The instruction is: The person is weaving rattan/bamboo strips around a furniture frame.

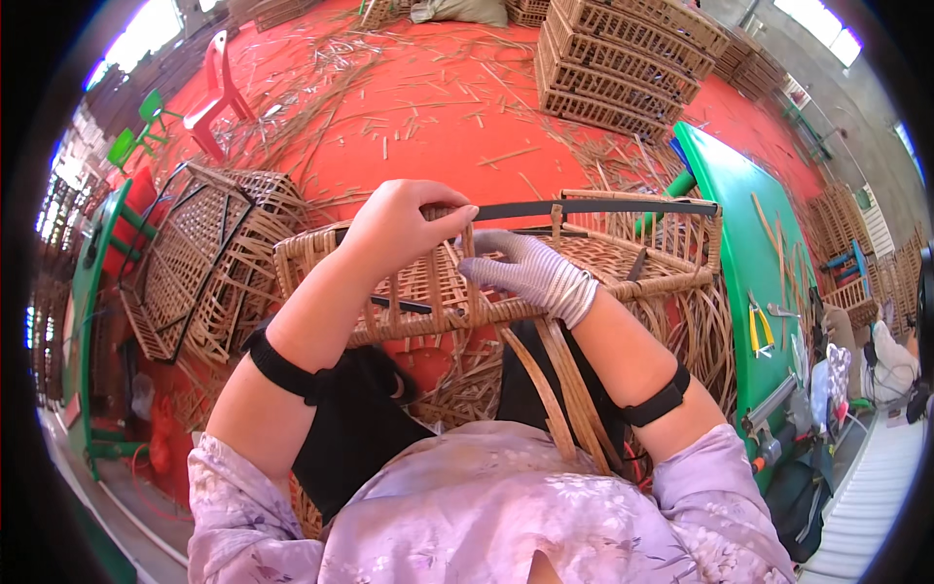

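A half-woven wicker basket (642, 277) with a black frame lies across in front of my knees. My left hand (404, 229), bare, is over its far rim; thumb and fingers pinch a rattan strip (466, 248) beside the flat black frame bar (593, 206). On my right hand (525, 274) is a striped knit glove. Its fingers curl round the same strip just below the rim, inside the basket; the fingertips are partly hidden. Long loose rattan strips (569, 384) hang from the near edge down over my lap.
Another unfinished basket (209, 253) stands on the left. At right is a green table (749, 224) with yellow-handled pliers (759, 326). Stacked wicker baskets (623, 68) rise at the back. A red chair (219, 97) stands far left. Cane scraps litter the red floor (418, 107).
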Demonstrator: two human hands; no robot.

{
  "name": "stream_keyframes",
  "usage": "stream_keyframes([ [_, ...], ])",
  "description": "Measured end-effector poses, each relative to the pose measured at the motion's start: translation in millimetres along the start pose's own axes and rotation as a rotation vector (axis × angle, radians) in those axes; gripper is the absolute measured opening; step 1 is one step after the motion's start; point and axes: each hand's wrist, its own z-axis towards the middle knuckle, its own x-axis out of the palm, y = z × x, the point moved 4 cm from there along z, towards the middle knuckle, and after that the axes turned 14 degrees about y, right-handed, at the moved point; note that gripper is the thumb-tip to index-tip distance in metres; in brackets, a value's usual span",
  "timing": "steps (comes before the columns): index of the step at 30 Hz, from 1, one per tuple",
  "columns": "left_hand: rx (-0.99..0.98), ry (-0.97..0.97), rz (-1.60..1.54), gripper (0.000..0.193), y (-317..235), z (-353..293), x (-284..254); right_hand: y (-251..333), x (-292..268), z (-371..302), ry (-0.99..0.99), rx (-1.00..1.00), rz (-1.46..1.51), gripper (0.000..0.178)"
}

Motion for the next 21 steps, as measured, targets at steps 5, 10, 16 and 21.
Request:
stream_keyframes([
  [5,-0.068,0.020,0.076,0.029,0,5,1,-9,-6,5,-0.168,-0.103,0.391,0.054],
  [10,-0.092,-0.005,0.157,0.030,-1,6,3,-20,-8,10,-0.237,-0.312,0.945,0.041],
  [16,-0.095,-0.066,0.144,0.025,3,3,10,-22,0,23,-0.266,-0.064,0.432,0.033],
  [21,0.190,-0.476,0.442,0.023,-25,-40,28,-15,4,14,-0.515,-0.078,-0.088,0.034],
])
